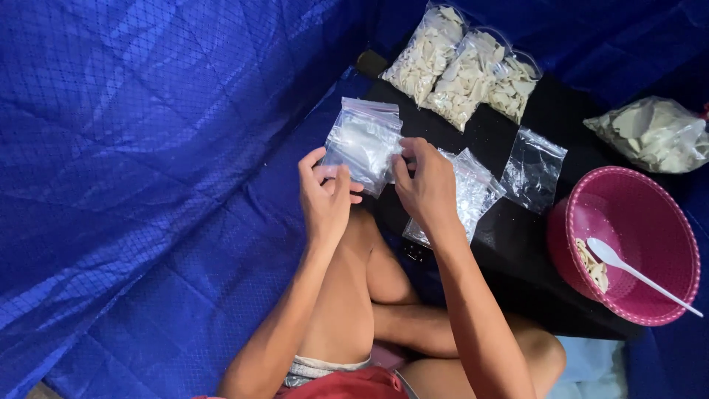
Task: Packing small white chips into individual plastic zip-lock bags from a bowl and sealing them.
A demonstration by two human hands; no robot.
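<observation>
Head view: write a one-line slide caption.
Both hands, left hand and right hand, hold an empty clear zip bag above filled bags and a pink basket.

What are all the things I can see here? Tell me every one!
Held bag: 1, clear and empty, between both hands.
Empty bags: a clear pile under the right hand, and 1 more beside it on the black mat.
Filled bags: 3, clear with pale chips, at the top, side by side.
Big bag: 1, clear with pale chips, far right.
Basket: 1, pink, right side, a few chips inside.
Spoon: 1, white, lying in the basket.
Mat: 1, black, under the bags.
Tarp: blue, all around.
Left hand: grip on the held bag's lower edge.
Right hand: grip on its right edge.
</observation>
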